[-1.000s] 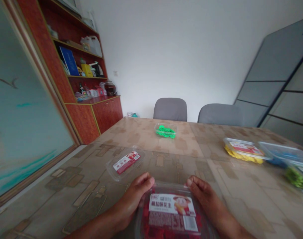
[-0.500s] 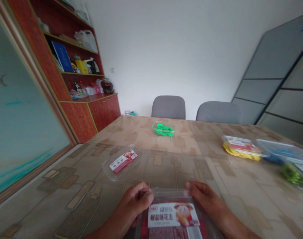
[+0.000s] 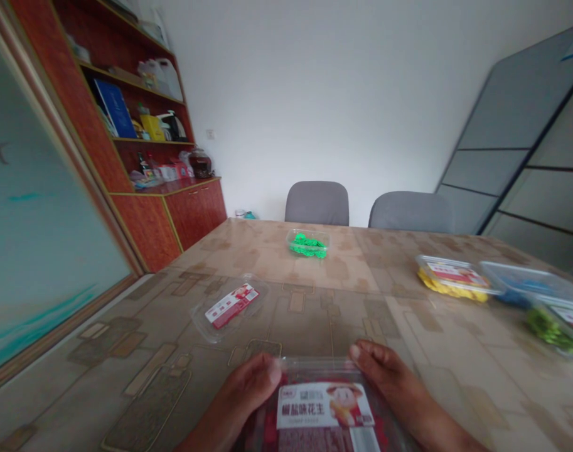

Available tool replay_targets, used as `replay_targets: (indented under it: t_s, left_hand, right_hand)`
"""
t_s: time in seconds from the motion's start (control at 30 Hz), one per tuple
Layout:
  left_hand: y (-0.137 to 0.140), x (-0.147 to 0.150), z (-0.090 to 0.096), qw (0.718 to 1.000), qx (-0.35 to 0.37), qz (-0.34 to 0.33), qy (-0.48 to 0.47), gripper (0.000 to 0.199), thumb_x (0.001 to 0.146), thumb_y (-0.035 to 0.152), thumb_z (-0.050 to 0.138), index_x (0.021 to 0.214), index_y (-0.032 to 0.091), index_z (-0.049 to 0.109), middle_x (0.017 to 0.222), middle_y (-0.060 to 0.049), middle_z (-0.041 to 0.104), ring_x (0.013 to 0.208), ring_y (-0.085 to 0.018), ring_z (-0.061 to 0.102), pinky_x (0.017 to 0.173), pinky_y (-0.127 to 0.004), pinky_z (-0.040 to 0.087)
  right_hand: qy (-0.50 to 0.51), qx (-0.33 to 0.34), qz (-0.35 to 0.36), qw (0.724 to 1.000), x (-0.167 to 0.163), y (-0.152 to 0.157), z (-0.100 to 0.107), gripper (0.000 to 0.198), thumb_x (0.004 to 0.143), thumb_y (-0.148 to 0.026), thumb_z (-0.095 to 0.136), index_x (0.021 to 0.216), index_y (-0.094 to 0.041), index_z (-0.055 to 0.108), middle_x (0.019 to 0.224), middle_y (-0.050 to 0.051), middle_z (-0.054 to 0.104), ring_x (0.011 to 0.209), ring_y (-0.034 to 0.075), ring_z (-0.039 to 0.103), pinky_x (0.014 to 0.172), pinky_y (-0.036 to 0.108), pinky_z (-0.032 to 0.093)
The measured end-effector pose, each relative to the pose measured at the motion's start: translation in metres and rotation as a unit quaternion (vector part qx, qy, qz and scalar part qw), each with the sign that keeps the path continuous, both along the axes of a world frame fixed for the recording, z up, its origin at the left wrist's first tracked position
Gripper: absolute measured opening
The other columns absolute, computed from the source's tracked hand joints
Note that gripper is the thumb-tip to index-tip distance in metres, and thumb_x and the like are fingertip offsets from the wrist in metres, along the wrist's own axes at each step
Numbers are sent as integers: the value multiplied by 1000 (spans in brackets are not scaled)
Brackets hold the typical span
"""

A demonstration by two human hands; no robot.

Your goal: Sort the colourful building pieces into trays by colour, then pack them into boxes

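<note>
A clear plastic box (image 3: 333,370) with red contents and a labelled lid is right in front of me, cut off by the bottom of the view. My left hand (image 3: 248,392) closes round its left edge, thumb at the far left corner. On the opposite side, my right hand (image 3: 392,380) grips the far right corner, fingers curled. The lid lies over the box; I cannot tell whether it is fully pressed on. Beyond my left hand, a loose clear lid (image 3: 232,306) with a red and white label lies on the table.
Farther back on the patterned table (image 3: 333,326) stands an uncovered clear box (image 3: 309,243) of green pieces. To the right are boxes with yellow pieces (image 3: 455,279), blue pieces (image 3: 531,282) and light-green pieces (image 3: 556,329). Two grey chairs (image 3: 317,202) stand behind the table.
My left thumb and fingers have shifted slightly left and flattened along the box's corner. My right hand keeps its grip. The whole view has moved very slightly.
</note>
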State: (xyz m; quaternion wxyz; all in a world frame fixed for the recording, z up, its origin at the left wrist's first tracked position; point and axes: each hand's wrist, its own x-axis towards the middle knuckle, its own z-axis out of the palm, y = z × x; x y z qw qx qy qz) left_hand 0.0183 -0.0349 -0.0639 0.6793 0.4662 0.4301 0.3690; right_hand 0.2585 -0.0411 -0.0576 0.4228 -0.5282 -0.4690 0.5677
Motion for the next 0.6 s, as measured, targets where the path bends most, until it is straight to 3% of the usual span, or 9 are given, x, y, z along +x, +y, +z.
replay_targets:
  t_s: [0.1, 0.17, 0.27, 0.37, 0.53, 0.6]
  left_hand:
    - [-9, -3, 6, 999, 27, -34, 23, 48, 61, 56, 77, 81, 20, 52, 75, 1, 63, 72, -17, 60, 61, -23, 43]
    - [-12, -5, 6, 997, 24, -70, 39, 51, 60, 57, 76, 87, 21, 51, 78, -1, 65, 72, -18, 61, 59, -23, 42]
    - [-11, -10, 6, 994, -6, -99, 40, 52, 65, 59, 71, 91, 21, 46, 68, 1, 62, 51, -12, 54, 48, -20, 34]
    - [-1, -10, 12, 996, 3, -84, 35, 49, 68, 54, 72, 93, 22, 45, 65, 6, 54, 39, -4, 37, 41, -17, 26]
    - [29, 2, 35, 994, 42, -64, 77, 41, 74, 39, 69, 106, 19, 54, 80, 2, 54, 58, -9, 45, 48, -18, 29]
    - [38, 7, 44, 987, 91, -55, 123, 41, 76, 39, 66, 110, 19, 56, 85, -1, 57, 67, -14, 51, 54, -21, 34]
  right_hand:
    - [-22, 32, -22, 999, -2, 0, 8, 57, 65, -72, 62, 56, -20, 41, 50, -7, 41, 46, 9, 37, 46, 22, 31]
    - [-27, 41, -36, 998, -2, 2, 10, 55, 66, -71, 62, 57, -20, 45, 51, -6, 42, 47, 9, 37, 46, 22, 32]
    - [-34, 48, -49, 997, 0, 5, 9, 53, 66, -70, 63, 59, -18, 52, 51, -6, 43, 47, 9, 37, 45, 22, 31]
    - [-53, 44, -53, 996, 2, 9, 8, 55, 66, -73, 60, 62, -18, 56, 46, -7, 36, 43, 8, 31, 43, 21, 25]
    - [-84, 12, -69, 994, 10, 17, 14, 61, 63, -79, 56, 70, -18, 59, 44, -8, 35, 40, 8, 27, 42, 21, 18]
    - [-88, 23, -83, 992, 12, 22, 19, 61, 63, -79, 56, 69, -18, 60, 44, -8, 36, 41, 9, 29, 43, 22, 19]
